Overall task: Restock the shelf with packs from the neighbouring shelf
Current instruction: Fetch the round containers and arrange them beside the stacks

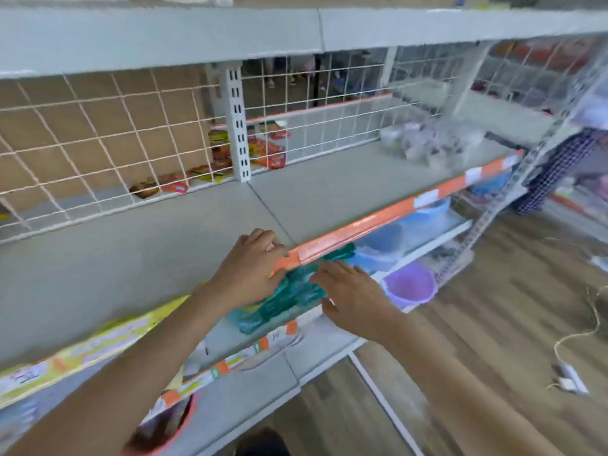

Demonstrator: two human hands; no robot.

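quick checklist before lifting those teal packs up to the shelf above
1. Left hand on the teal packs: ok, it rests on them, grip cannot tell.
2. Right hand at the packs: ok, fingers straight, touching their edge.
3. Space on the grey shelf above: ok, bare ahead of the hands.
4. Orange shelf strip overhangs the packs: not ok, they must clear it.
5. Pack count: cannot tell, blurred.

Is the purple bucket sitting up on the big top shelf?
No, the purple bucket sits on a lower shelf, below the orange-edged shelf, right of both hands.
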